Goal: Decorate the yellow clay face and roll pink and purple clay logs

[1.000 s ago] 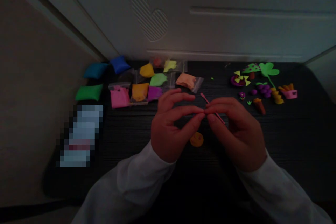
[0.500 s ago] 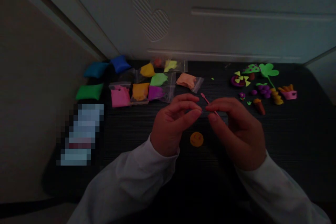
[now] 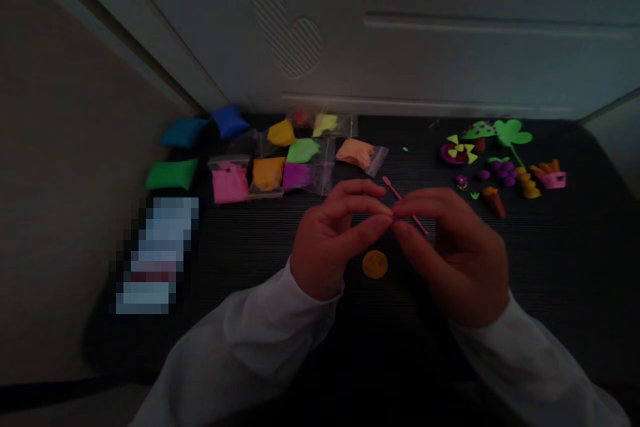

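My left hand (image 3: 333, 237) is closed in a pinch, thumb against forefinger. My right hand (image 3: 457, 253) pinches too, and its fingertips meet those of the left. A tiny purple bit of clay (image 3: 394, 219) shows where the fingertips come together, mostly hidden by them. Behind the right fingers lies a thin pink modelling tool (image 3: 420, 225) on the dark table, partly covered. Just below the hands, a flat round orange clay smiley face (image 3: 375, 264) rests on the table.
Bags of coloured clay, such as a pink one (image 3: 230, 181), stand behind and left. Finished clay figures, including purple grapes (image 3: 505, 172) and a pink box of fries (image 3: 551, 178), sit at right. A blurred phone-like screen (image 3: 160, 253) lies left. A pale panel (image 3: 400, 67) borders the back.
My left hand has shifted slightly right, and the fingertips of both hands, apart before, now meet. A speck of purple shows between them. More of the pink tool's lower end is visible.
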Tool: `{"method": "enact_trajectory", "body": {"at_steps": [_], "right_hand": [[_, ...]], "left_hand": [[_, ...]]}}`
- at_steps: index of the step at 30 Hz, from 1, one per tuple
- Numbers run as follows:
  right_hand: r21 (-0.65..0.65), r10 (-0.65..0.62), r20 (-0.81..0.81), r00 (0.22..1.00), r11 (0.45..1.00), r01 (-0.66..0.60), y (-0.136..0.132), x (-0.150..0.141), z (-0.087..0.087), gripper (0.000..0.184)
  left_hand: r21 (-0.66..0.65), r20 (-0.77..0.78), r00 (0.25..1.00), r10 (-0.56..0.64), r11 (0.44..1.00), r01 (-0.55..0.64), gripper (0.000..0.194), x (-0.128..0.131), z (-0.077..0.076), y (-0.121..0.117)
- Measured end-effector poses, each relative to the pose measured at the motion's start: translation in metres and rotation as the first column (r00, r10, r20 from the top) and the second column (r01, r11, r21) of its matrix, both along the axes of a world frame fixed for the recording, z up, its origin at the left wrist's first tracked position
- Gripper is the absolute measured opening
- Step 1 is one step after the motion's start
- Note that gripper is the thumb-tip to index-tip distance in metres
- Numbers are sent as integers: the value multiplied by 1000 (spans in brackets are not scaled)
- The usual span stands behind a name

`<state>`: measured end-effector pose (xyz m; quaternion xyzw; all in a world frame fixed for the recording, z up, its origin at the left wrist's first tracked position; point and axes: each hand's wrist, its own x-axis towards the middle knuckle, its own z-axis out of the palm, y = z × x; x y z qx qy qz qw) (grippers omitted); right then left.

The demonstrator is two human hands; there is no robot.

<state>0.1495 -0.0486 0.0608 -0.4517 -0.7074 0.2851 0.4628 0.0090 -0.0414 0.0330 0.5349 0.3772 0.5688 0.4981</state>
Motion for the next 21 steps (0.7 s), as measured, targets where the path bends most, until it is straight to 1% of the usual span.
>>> {"method": "enact_trajectory", "body": {"at_steps": [5,10,14,17,21], "right_hand": [[12,0,6,1000,1000,0,0,1,0,17],[-20,4,8,1000,1000,-4,-1,3,2,14],[-103,16,-75,997,994,-24,0,4,3,12],[-152,54,-130,990,986,-74,3,6,2,9],[-204,92,-201,975,970,-134,4,6,0,7]], "left_hand": [[4,31,999,-5,1000,5,13,1,0,0],[-9,-3,1000,2,1000,-2,9,0,1,0],[-7,30,999,-20,1000,20,12,0,1,0],[11,59,996,-62,998,61,16,0,0,0],[25,40,997,-72,997,71,15,1,0,-1]]}}
